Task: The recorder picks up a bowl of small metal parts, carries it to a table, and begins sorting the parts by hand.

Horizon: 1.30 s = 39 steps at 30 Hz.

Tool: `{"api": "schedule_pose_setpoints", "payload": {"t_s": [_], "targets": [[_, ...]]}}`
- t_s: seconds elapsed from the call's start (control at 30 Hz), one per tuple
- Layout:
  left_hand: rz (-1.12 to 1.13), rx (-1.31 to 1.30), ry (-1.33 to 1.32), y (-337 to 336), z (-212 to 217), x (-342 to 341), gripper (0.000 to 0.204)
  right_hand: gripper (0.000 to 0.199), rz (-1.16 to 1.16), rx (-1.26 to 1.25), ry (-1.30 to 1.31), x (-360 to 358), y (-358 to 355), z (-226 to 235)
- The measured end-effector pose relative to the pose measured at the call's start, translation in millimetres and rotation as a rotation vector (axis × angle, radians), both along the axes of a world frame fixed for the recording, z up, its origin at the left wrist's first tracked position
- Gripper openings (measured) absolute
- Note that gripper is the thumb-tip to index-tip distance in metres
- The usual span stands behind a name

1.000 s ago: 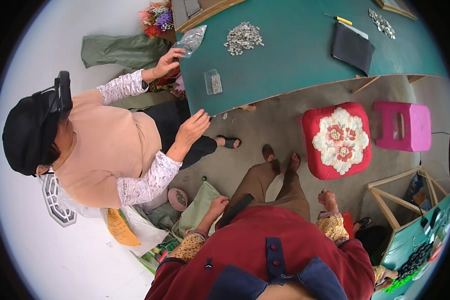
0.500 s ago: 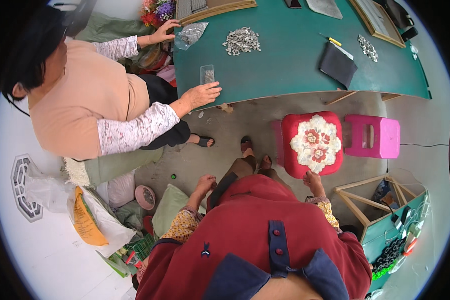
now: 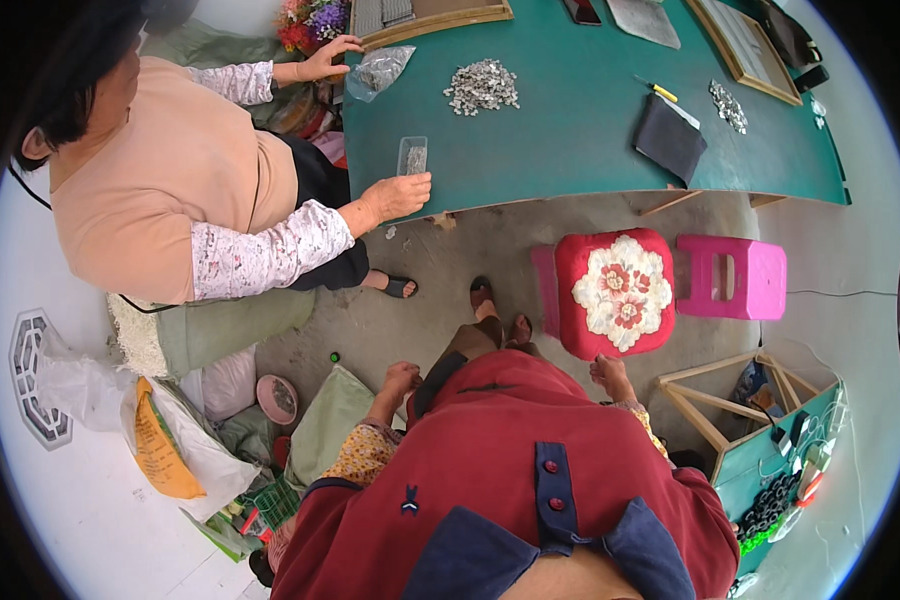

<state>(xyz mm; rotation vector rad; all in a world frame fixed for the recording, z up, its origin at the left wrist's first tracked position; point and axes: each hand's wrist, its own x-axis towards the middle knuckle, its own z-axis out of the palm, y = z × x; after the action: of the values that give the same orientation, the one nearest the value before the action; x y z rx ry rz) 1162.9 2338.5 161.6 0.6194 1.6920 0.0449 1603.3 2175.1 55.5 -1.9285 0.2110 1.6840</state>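
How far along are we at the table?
Done: a heap of small silvery pieces sits on the green table. In hand: nothing; left hand and right hand are empty near the red flowered stool. Left: the heap and the clear plastic box by a co-worker's hand.

Red stool [image 3: 615, 292]: square seat w/ cream flower-patterned cushion, set upright on the floor, just beyond the right hand's [image 3: 610, 377] fingers, not touched; hand seen loosely curled, nothing held. Green sack [image 3: 332, 425]: soft, crumpled, laid on the floor just left of and below the left hand's [image 3: 400, 381] fingers; contact can't be told. Left hand also seen empty.
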Motion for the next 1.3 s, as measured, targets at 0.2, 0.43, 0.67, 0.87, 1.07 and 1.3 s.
{"api": "schedule_pose_setpoints", "payload": {"t_s": [0.2, 0.43, 0.67, 0.87, 1.07, 1.3], "targets": [[-0.068, -0.019, -0.061, 4, 1, -5, 0.015, 0.021, 0.024, 0.052, 0.010, -6, 9, 0], [-0.030, -0.018, -0.054, -6, -20, -21, 0.007, 0.020, 0.048, 0.026, -0.017, -10, 14, 6], [-0.033, 0.008, -0.006, -1, -9, -17, 0.012, 0.020, 0.067, -0.015, -0.025, -12, 14, 0], [-0.037, 0.024, 0.016, -2, -14, -27, 0.010, 0.019, 0.033, 0.006, -0.027, -21, 33, 11], [-0.019, -0.009, -0.025, -1, -33, -40, 0.006, 0.021, 0.107, 0.032, -0.020, -16, 50, 4], [0.029, 0.061, -0.134, 20, -44, -53, 0.006, 0.026, 0.243, -0.006, -0.057, -24, 103, 28]]}}
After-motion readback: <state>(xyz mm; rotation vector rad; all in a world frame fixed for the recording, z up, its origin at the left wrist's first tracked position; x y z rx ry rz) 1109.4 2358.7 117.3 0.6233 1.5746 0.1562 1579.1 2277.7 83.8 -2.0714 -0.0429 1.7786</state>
